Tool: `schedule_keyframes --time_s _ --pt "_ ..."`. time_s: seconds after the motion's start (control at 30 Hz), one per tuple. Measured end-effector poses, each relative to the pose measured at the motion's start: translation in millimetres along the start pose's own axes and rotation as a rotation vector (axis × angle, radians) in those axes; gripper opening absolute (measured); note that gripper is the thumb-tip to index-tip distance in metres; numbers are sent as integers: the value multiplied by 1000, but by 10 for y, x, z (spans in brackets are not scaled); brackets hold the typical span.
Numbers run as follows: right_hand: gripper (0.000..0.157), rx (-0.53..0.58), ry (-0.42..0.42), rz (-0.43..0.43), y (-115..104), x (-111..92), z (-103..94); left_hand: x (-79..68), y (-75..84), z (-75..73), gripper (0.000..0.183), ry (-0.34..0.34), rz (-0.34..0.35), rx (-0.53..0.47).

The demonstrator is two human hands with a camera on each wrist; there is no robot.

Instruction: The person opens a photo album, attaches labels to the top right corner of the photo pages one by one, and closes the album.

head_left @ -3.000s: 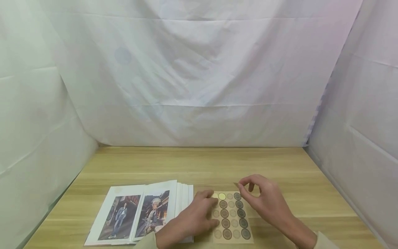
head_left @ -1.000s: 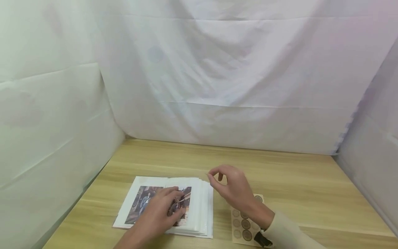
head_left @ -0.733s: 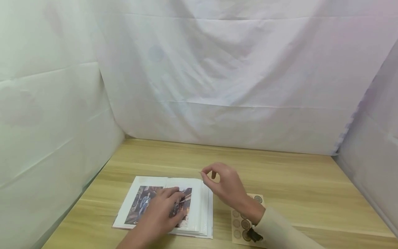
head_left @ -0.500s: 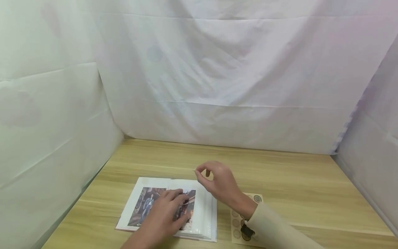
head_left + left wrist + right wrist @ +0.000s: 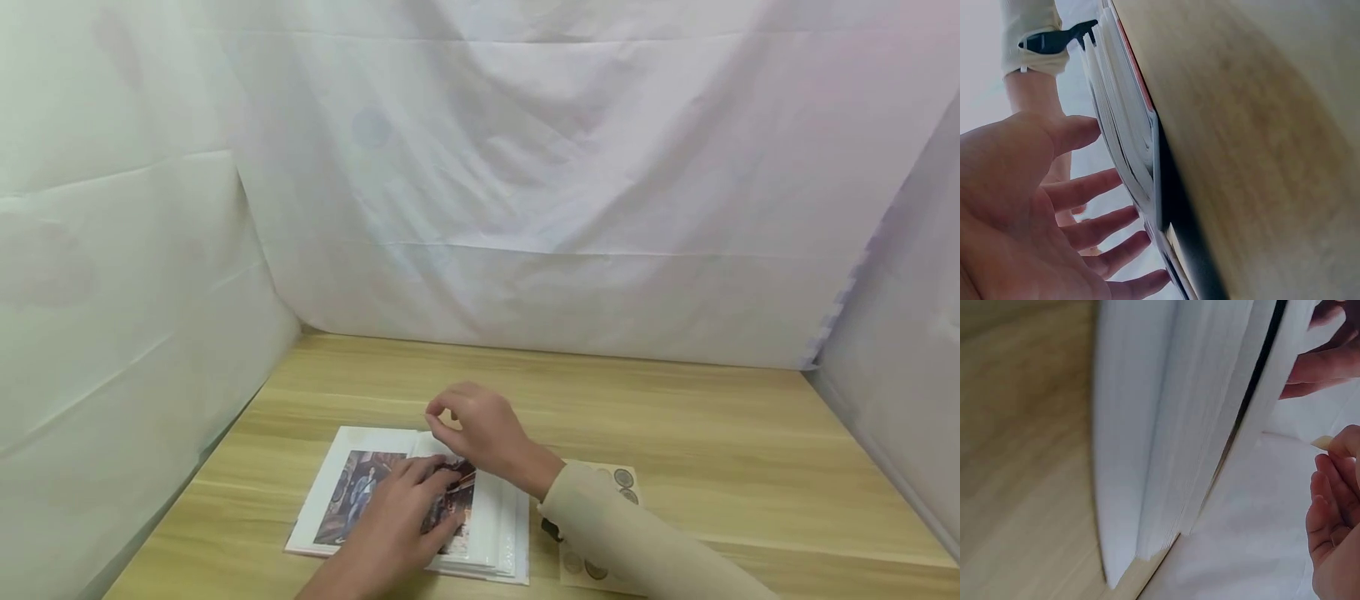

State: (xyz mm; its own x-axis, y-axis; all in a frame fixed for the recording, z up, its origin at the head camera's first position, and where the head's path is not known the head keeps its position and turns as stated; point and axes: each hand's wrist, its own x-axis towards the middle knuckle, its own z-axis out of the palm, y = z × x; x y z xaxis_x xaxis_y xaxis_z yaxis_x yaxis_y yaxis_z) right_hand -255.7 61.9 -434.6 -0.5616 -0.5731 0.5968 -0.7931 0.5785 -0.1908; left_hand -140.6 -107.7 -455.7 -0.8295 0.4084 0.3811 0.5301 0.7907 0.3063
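Observation:
A photo album lies spread flat on the wooden table, one photo on each facing page. My left hand rests on the right-hand page, fingers spread across its photo; in the left wrist view the fingertips meet the album's pages. Over the top of the same page is my right hand, its thumb and index finger pinching a small tan sticker. In the head view that sticker barely shows at the fingertips. A sheet of round stickers lies to the right of the album, partly hidden under my right forearm.
White cloth hangs behind the table and along both sides. The bare wooden tabletop stretches behind and to the right of the album. A dark band sits at my right sleeve cuff.
My right hand has carried the sticker left from above the sticker sheet to over the album's right page. My left hand has gone from the sheet onto the album. The head view has turned left.

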Motion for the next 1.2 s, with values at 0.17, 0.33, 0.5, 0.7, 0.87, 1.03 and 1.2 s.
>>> schedule_keyframes --time_s 0.17,0.33,0.5,0.7,0.87,1.03,1.2 --pt "9 -47 -70 -58 -28 106 111 -13 -31 -16 40 7 28 3" --pt "8 -92 -109 -94 -23 114 166 -9 -29 -12 43 19 79 -3" --pt "11 -120 -161 -121 -11 94 199 3 8 -12 47 -28 76 6" --pt "12 -120 -188 -133 -6 64 210 18 70 -29 48 -110 32 3" --pt "14 -119 -203 -126 4 53 216 26 109 -40 47 -129 32 19" --pt "15 -123 -214 -121 3 52 224 26 114 -40 45 -131 43 31" --pt "18 -132 -231 -116 6 53 234 24 115 -30 45 -126 49 31"
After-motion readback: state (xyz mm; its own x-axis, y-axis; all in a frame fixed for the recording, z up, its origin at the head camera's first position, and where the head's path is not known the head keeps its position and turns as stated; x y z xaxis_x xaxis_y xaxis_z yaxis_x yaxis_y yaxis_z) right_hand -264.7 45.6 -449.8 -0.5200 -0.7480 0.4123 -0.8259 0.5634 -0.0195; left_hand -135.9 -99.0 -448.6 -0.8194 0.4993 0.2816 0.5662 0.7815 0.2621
